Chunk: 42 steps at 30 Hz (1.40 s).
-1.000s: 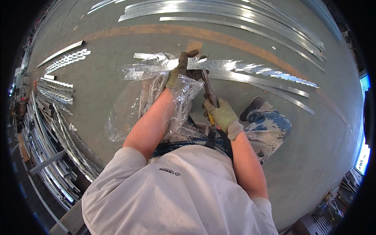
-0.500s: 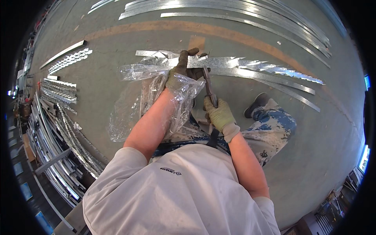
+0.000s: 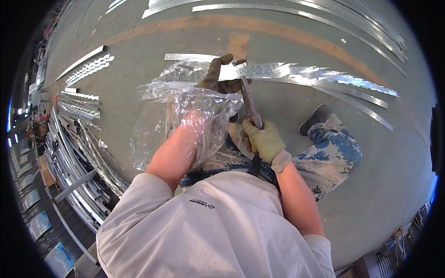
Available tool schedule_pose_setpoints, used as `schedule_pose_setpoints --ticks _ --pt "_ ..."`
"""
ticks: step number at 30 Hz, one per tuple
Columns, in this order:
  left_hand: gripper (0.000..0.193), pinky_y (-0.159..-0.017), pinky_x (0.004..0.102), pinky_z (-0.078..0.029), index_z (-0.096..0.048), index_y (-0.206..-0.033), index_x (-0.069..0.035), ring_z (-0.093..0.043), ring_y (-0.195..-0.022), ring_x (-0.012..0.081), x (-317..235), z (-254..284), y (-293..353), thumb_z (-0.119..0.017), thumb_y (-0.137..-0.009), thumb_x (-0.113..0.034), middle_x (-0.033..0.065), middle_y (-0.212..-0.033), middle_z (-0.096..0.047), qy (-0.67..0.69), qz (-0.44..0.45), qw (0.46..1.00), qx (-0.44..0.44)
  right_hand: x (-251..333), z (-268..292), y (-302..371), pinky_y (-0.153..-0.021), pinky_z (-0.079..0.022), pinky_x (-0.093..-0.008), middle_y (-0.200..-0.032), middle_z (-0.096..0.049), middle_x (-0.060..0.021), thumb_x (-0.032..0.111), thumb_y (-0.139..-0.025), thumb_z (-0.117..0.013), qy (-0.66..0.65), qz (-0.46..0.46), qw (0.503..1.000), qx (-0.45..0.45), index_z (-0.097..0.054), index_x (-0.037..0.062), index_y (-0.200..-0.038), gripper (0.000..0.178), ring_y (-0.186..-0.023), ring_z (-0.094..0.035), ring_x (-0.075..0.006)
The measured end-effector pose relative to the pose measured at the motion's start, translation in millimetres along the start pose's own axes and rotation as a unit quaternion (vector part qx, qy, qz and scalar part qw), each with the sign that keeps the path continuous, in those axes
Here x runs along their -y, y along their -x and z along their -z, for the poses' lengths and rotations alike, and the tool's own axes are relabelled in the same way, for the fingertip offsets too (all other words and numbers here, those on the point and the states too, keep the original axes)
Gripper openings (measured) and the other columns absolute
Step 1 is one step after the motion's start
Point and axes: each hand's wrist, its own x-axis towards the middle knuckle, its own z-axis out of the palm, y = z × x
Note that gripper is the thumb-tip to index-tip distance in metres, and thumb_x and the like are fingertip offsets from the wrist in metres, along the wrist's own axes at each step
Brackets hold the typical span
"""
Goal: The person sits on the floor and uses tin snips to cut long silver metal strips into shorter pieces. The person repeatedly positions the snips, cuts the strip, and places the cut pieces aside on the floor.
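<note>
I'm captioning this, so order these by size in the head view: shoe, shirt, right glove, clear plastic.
Largest to smallest:
1. Shirt
2. Clear plastic
3. Right glove
4. Shoe
Nearness enlarges the shirt.

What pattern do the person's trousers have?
The trousers show blue-and-beige digital camouflage, clearest in the head view.

Grey-green floor, orange stripe; long metal strips
</note>
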Motion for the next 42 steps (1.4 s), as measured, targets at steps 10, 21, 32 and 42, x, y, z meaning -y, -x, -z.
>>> schedule_pose_setpoints --ticks 10,21,32,42 --pt "0.051 -0.105 0.0518 -0.069 -0.064 -0.145 -0.008 -0.078 -0.123 0.0359 0.3 15.9 -25.1 -0.069 -0.115 -0.049 0.0204 -0.145 -0.072 -0.019 0.027 0.999 -0.001 0.7 25.3 -11.7 -0.051 -0.053 -0.0318 -0.088 -0.078 -0.0089 0.034 -0.108 -0.084 -0.157 -0.012 0.980 0.122 -0.079 0.0025 -0.123 0.035 -0.060 -0.069 -0.0173" --pt "0.045 -0.109 0.0553 -0.066 -0.063 -0.152 -0.006 -0.072 -0.135 0.0381 9.3 -1.1 -16.3 -0.065 -0.119 -0.037 0.0246 -0.148 -0.071 -0.001 -0.011 1.000 -0.014 -18.5 32.9 -33.0 -0.049 -0.048 -0.0290 -0.099 -0.083 -0.0081 0.034 -0.116 -0.071 -0.205 -0.029 0.952 0.226 -0.076 0.0053 -0.139 0.037 -0.067 -0.073 -0.0164" --pt "0.042 -0.116 0.0619 -0.064 -0.063 -0.151 -0.008 -0.071 -0.136 0.0460 8.0 7.9 -20.5 -0.064 -0.119 -0.037 0.0222 -0.152 -0.068 0.057 0.013 0.997 0.053 -27.5 34.1 -13.9 -0.075 -0.064 -0.0361 -0.122 -0.082 -0.0124 0.035 -0.116 -0.073 0.028 0.005 0.999 0.032 -0.073 0.0044 -0.145 0.042 -0.095 -0.081 -0.0240" --pt "0.045 -0.116 0.0676 -0.063 -0.067 -0.146 -0.009 -0.073 -0.134 0.0489 7.1 3.9 -22.5 -0.067 -0.116 -0.043 0.0225 -0.152 -0.069 0.012 0.015 0.999 0.027 -26.4 21.1 -15.8 -0.066 -0.057 -0.0374 -0.101 -0.078 -0.0137 0.037 -0.112 -0.077 0.103 0.048 0.993 -0.036 -0.072 0.0050 -0.145 0.046 -0.087 -0.074 -0.0199"
